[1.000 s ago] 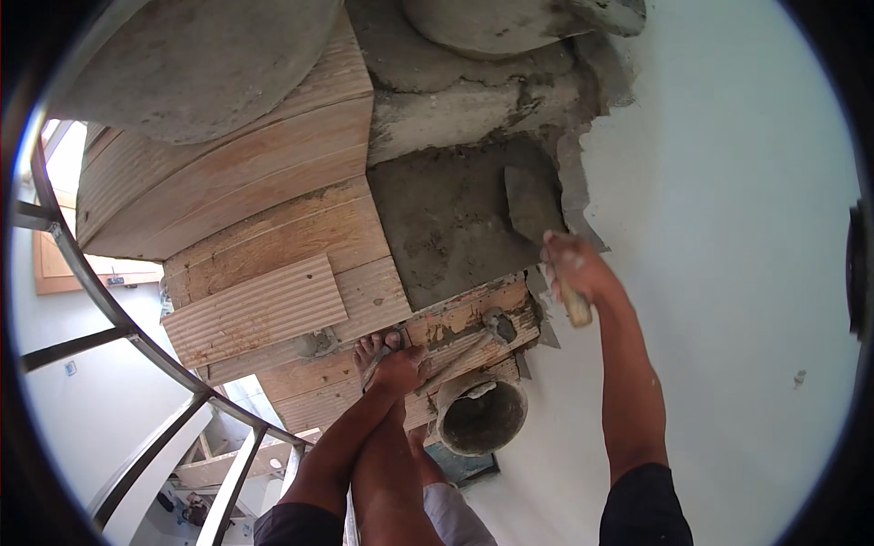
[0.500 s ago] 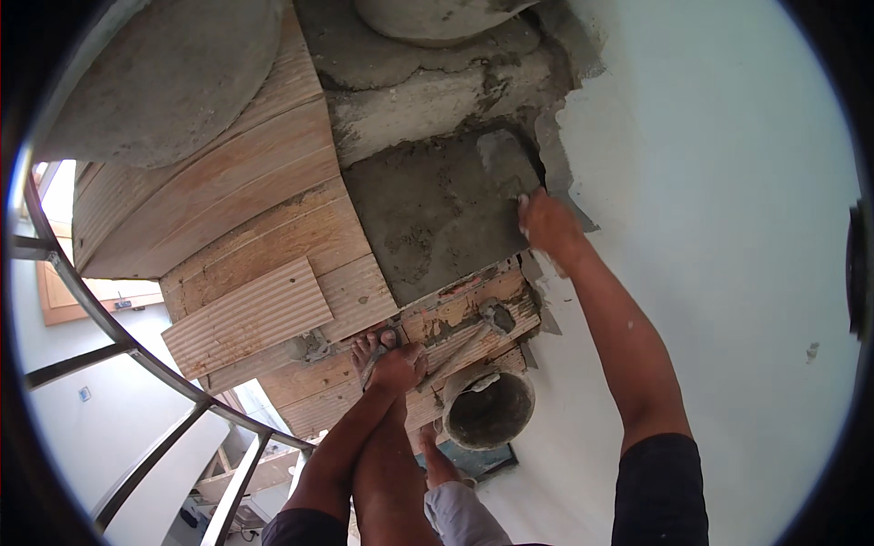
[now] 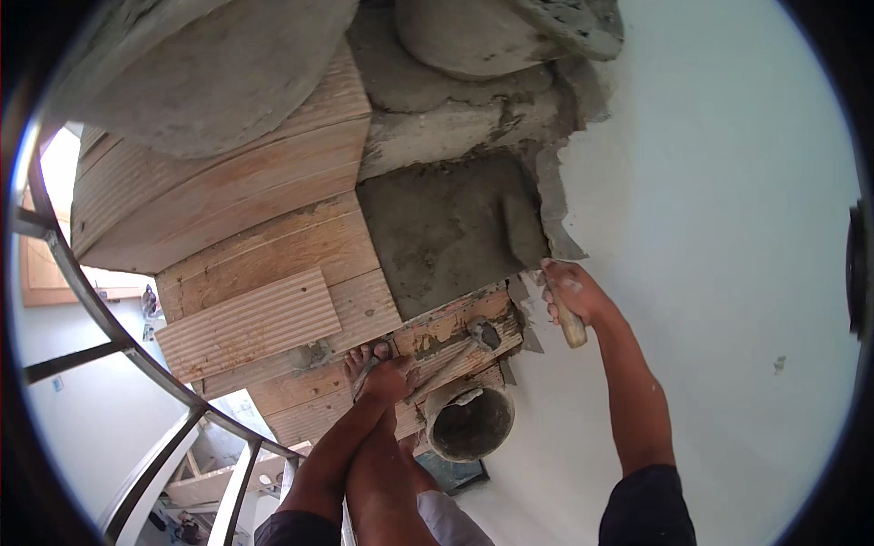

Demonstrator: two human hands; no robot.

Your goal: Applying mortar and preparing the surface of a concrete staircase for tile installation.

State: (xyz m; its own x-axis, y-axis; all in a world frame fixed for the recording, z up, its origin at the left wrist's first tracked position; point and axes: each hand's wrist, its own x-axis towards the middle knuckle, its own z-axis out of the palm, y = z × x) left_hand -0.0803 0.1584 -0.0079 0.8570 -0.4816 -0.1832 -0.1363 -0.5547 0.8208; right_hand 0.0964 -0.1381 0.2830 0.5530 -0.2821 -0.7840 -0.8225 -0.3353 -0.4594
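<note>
My right hand (image 3: 574, 289) is closed round the wooden handle of a trowel (image 3: 573, 326). The trowel's mortar-coated blade lies at the right edge of the wet grey mortar (image 3: 437, 241) on the stair tread, beside the wall. My left hand (image 3: 389, 380) is down at my bare foot (image 3: 366, 357), on the tread below. How its fingers are set, and whether anything is in them, is hidden. A hammer-like tool (image 3: 484, 333) with a mortar-caked head lies to the right of the foot.
A mortar-crusted bucket (image 3: 470, 423) stands on a lower step. Wood-look tiles (image 3: 264, 246) cover the left side, with a loose ribbed tile (image 3: 250, 326) on top. Large grey basins (image 3: 218, 82) sit above. A metal railing (image 3: 127, 350) curves along the left; a white wall (image 3: 701, 227) rises right.
My right hand has drawn the trowel nearer along the mortar's right edge, and its handle now points down toward me. My left hand stays at the foot. The view has shifted slightly.
</note>
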